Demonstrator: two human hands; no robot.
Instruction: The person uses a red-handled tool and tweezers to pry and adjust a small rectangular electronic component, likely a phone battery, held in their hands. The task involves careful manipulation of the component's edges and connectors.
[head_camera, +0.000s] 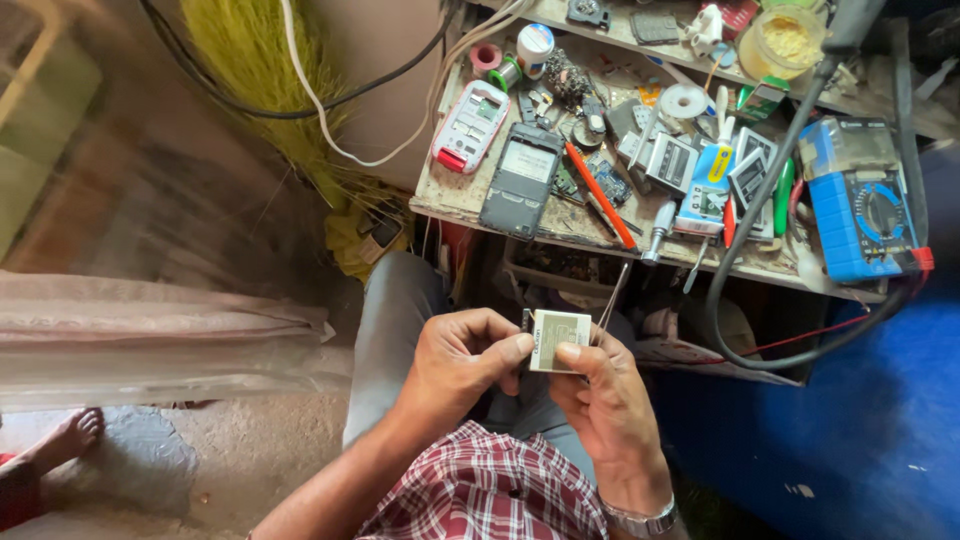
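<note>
- Scratched pale wood forms the tabletop (455, 195), crowded with phone parts and tools kept within arm's reach of the seated person.
- Blue multimeter (862, 205), at the tabletop's right end, lies dial-up so its face can be read; its black lead loops down over the front edge.
- Dark phone body (522, 180), back cover off, lies flat near the front edge, its pale rectangular label facing up.
- White-and-red phone (469, 126), just left of the dark one, lies tilted with a red band at its lower end.
- Left hand (458, 362), above the lap, grips the left edge of the phone battery (558, 341) between thumb and fingers.
- Right hand (600, 395) pinches the battery's right edge with the thumb and also carries thin metal tweezers (612, 296), which point up toward the tabletop.
- The battery, a small rectangular cell, is held level between both hands, its cream label turned up toward the person.
- Orange-handled screwdriver (600, 195) lies diagonally beside the dark phone.
</note>
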